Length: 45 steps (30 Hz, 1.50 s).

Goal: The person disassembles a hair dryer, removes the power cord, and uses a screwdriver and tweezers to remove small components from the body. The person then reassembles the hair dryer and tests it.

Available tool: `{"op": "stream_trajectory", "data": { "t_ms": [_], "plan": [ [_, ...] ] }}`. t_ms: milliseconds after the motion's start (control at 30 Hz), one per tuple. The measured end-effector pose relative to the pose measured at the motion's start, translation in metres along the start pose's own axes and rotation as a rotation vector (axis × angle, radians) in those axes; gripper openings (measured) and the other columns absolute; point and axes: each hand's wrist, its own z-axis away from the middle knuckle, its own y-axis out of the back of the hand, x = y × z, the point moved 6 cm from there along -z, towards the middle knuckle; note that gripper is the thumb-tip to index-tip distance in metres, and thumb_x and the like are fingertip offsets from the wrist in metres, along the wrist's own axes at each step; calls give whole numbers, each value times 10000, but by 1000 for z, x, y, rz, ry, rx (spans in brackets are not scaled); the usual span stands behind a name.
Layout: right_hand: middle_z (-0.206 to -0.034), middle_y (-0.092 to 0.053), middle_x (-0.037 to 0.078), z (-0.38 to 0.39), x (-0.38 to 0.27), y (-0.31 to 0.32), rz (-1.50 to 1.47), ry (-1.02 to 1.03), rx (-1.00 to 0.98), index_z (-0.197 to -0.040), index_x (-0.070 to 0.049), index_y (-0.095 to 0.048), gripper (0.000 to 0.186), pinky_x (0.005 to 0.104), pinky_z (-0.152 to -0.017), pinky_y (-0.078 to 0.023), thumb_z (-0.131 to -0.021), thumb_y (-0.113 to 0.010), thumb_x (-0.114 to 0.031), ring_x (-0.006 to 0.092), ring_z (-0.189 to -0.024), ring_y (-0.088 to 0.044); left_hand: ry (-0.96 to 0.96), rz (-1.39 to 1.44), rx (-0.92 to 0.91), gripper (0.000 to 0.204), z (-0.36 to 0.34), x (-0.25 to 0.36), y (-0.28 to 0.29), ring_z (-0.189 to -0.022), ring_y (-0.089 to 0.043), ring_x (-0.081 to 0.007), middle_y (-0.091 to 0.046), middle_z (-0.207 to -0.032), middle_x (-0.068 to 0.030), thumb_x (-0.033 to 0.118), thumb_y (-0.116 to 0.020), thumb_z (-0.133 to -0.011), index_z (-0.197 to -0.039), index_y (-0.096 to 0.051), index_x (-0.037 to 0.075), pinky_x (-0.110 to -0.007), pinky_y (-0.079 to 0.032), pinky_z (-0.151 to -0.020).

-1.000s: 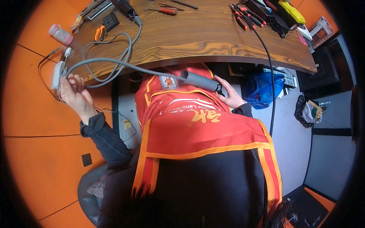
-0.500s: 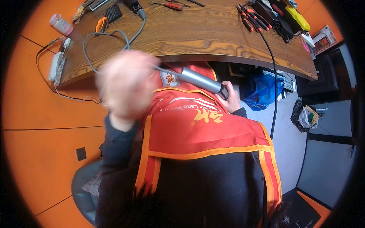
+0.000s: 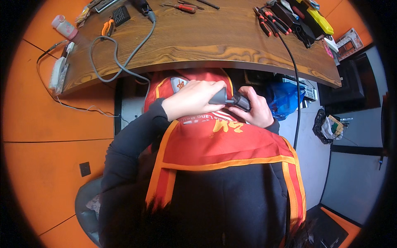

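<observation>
Wooden desk (image 3: 215,37), curved front edge, against orange wall. On it, far left: white power strip (image 3: 57,73) at the end, pink-capped bottle (image 3: 64,27) just off the corner, poss. on the edge, hard to tell. Orange-handled pliers (image 3: 107,28) next to a small black box (image 3: 121,15). Grey cable (image 3: 124,58) loops across left part and drops over front edge. Centre back: red screwdriver (image 3: 182,7). Right: red-handled pliers (image 3: 271,20), black case (image 3: 295,22), yellow tool (image 3: 318,20); black cord (image 3: 289,53) runs off front edge.
</observation>
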Motion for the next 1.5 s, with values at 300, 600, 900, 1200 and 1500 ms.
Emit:
{"op": "stream_trajectory", "data": {
  "t_ms": [300, 600, 900, 1200, 1500],
  "plan": [
    [-661, -537, 85, 13, -30, 75, 510, 220, 12, -939, -36, -557, 375, 334, -485, -432, -687, -732, -252, 265, -536, -537, 81, 8, -81, 355, 42, -8, 66, -658, -585, -359, -563, -693, -193, 227, -643, -683, -926, -478, 27, -388, -457, -601],
    [-625, -476, 49, 12, -46, 176, 1063, 227, -167, -906, -52, -539, 351, 334, -492, -442, -657, -727, -214, 217, -528, -529, 277, -96, -32, 313, 82, 0, 141, -616, -608, -314, -587, -671, -169, 141, -646, -655, -894, -487, 16, -361, -479, -596],
    [-773, -579, 119, -57, 22, 273, 1300, 133, -194, -1000, -73, -510, 304, 360, -591, -501, -792, -646, -246, 292, -696, -607, 345, -271, 189, 346, 80, -17, 197, -735, -573, -375, -559, -761, -231, 117, -609, -666, -962, -480, -6, -370, -449, -675],
    [-894, -577, 169, -56, 182, 265, 1276, -93, -124, -1069, -108, -497, 388, 414, -702, -471, -802, -617, -364, 334, -850, -576, 365, -728, 341, 566, 61, -68, 196, -916, -572, -362, -588, -998, -212, 147, -677, -694, -1194, -449, 12, -415, -471, -769],
    [-1206, -494, 198, -39, 273, 266, 637, -238, 111, -1283, 13, -370, 590, 359, -955, -378, -764, -648, -17, 319, -1100, -495, 265, -671, 360, 463, 36, -68, 158, -823, -616, -278, -580, -859, -118, 198, -718, -692, -1040, -448, 55, -376, -488, -669]
  ]
}}
